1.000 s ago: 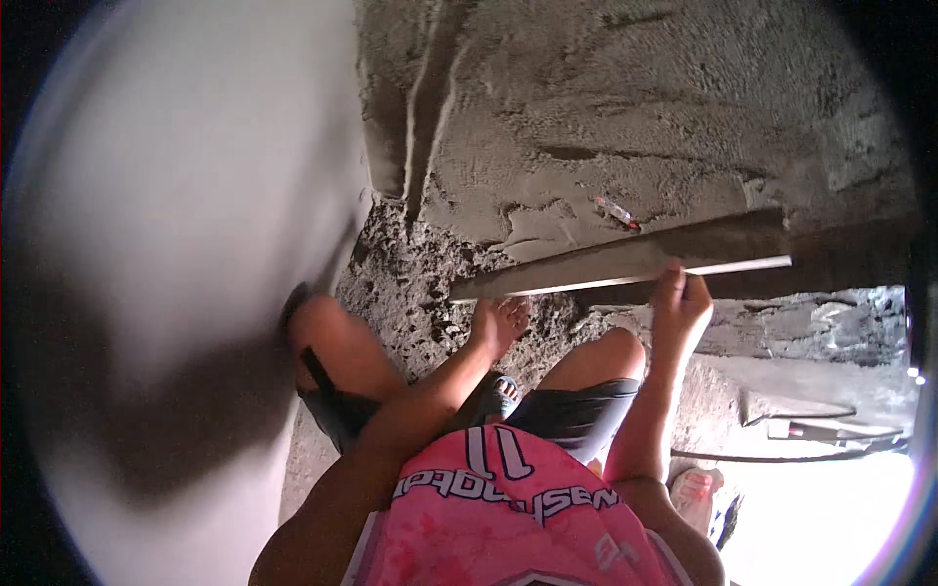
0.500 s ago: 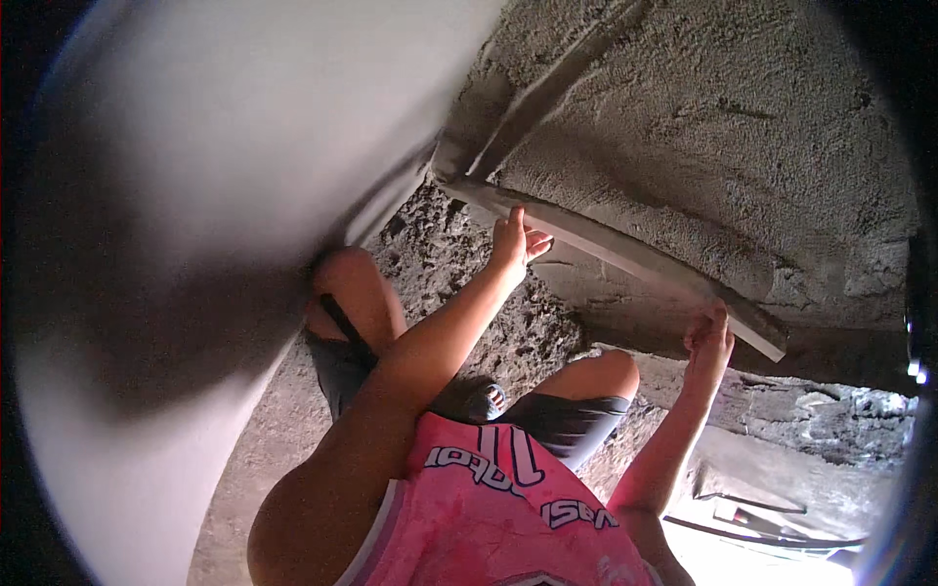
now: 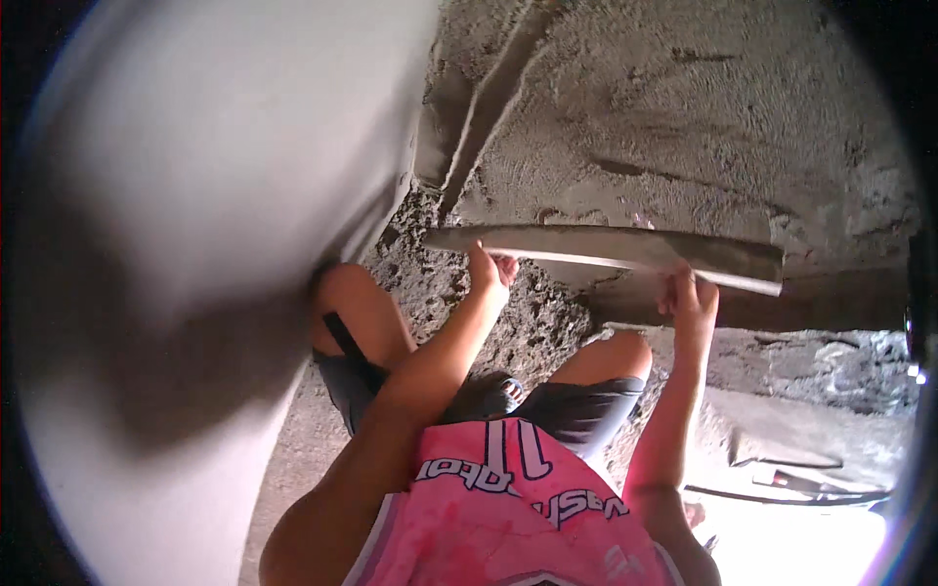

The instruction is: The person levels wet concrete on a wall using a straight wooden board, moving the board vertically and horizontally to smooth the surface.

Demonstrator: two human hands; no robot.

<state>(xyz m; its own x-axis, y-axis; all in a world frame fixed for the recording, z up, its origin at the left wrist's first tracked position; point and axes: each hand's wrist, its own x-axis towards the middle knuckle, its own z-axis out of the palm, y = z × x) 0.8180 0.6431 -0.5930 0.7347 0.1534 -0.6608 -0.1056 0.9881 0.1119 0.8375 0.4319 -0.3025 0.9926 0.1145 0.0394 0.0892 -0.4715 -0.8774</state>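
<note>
A long grey straightedge (image 3: 596, 244), its upper face coated with mortar, lies nearly level across my view before a wet plaster wall (image 3: 684, 117). My left hand (image 3: 491, 272) grips its lower edge near the left end, thumb upward. Toward the right end, my right hand (image 3: 692, 293) is closed on the same lower edge. The bar's left end sits just off the groove running up the plaster. Whether its back edge touches the wall, I cannot tell. Fingers behind the bar are partly hidden.
A smooth pale wall (image 3: 234, 176) rises close on my left. Rough, crumbly ground (image 3: 537, 322) lies between my bent knees and the plaster. At lower right, a dark hose or cable (image 3: 791, 499) crosses a brightly lit patch.
The straightedge has swung from a steep slant to nearly level: its left end dropped away from the corner and its right end rose. Both hands moved with it, still gripping.
</note>
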